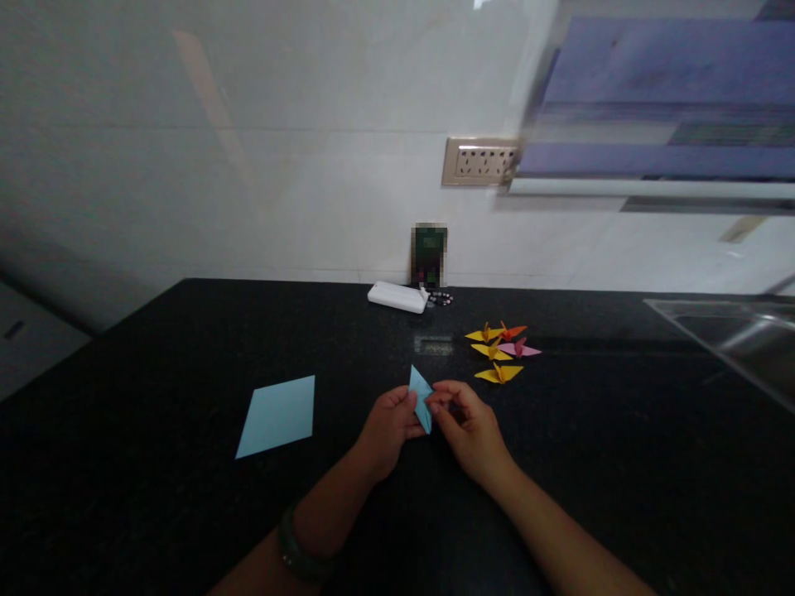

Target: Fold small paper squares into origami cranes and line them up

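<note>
Between my two hands is a folded piece of light blue origami paper, pointed at its top and bottom. My left hand grips its left side, thumb on the face and fingers behind. Thumb and fingertips of my right hand pinch at its right edge. To the left, a flat sheet of light blue paper lies on the dark counter. Several folded paper cranes in yellow, orange and pink sit beyond my right hand.
A white power bank with a beaded strap lies near the wall. Behind it leans a blurred-out dark object. A metal sink is set into the counter at right. A socket panel is on the wall.
</note>
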Demonstrator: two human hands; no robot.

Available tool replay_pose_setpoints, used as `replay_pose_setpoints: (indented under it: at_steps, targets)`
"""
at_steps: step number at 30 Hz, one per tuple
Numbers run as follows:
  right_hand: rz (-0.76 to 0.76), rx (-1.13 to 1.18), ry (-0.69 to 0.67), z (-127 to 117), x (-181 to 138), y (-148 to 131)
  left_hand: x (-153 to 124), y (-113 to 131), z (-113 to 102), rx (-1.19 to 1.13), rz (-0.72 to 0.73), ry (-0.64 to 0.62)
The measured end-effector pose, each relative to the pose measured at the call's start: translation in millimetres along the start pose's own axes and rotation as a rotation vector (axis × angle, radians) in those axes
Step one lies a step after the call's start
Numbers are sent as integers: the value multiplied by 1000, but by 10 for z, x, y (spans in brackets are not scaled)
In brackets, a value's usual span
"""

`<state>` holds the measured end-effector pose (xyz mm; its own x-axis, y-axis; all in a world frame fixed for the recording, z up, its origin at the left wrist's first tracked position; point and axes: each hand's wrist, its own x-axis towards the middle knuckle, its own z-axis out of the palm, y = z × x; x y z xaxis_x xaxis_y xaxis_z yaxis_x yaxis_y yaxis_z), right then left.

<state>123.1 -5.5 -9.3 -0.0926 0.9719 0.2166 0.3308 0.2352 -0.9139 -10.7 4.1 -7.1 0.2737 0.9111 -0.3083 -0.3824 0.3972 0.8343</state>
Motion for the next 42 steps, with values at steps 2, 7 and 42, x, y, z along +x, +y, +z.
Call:
replay_pose_setpoints:
  at_steps: [2, 7, 42]
  targets:
    - [13, -4, -3, -3, 7, 1, -3, -7, -7, -7, -18, 0]
    - [72, 92, -12, -1, 4, 30, -26, -9, -10, 59, 2, -44]
    - [420, -728, 296, 12, 2439, 493, -16, -32, 57, 280, -78, 148]
